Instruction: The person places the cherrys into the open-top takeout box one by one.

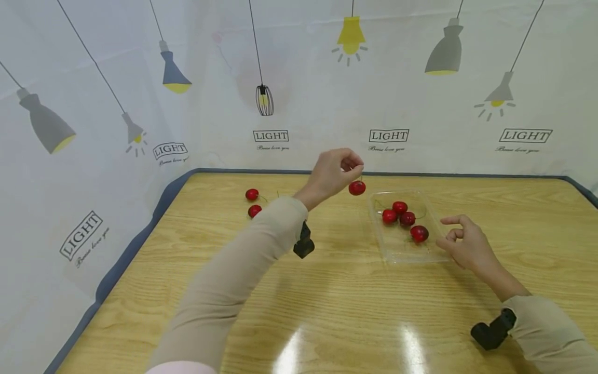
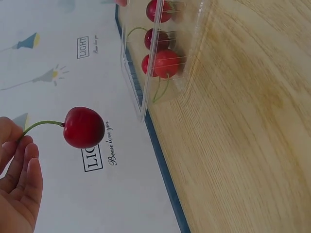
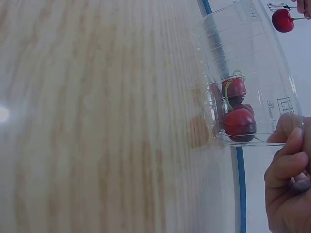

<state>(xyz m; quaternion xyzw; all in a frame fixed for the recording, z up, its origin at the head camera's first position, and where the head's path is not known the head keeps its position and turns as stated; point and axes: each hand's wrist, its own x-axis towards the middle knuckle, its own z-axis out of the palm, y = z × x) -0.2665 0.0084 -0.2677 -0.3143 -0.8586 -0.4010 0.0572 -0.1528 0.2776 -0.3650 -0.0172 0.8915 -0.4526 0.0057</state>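
My left hand (image 1: pixel 333 174) pinches a red cherry (image 1: pixel 357 188) by its green stem. In the left wrist view this cherry (image 2: pixel 83 127) hangs off the fingertips, above the table. Just right of it stands a clear plastic container (image 1: pixel 379 236) holding several cherries (image 1: pixel 419 234), some with stems. My right hand (image 1: pixel 469 246) is at the container's right side; in the right wrist view its thumb and fingers (image 3: pixel 286 165) grip the rim. Two more cherries (image 1: pixel 252 194) lie on the table at the left, and a stem pokes up beside my left sleeve.
A wood-grain table (image 1: pixel 336 306) with a dark blue edge (image 1: pixel 261 170) lies beneath everything. Behind it and to the left hangs a white sheet (image 1: pixel 308 67) printed with lamps. Black wrist cameras (image 1: pixel 303 246) sit at both cuffs.
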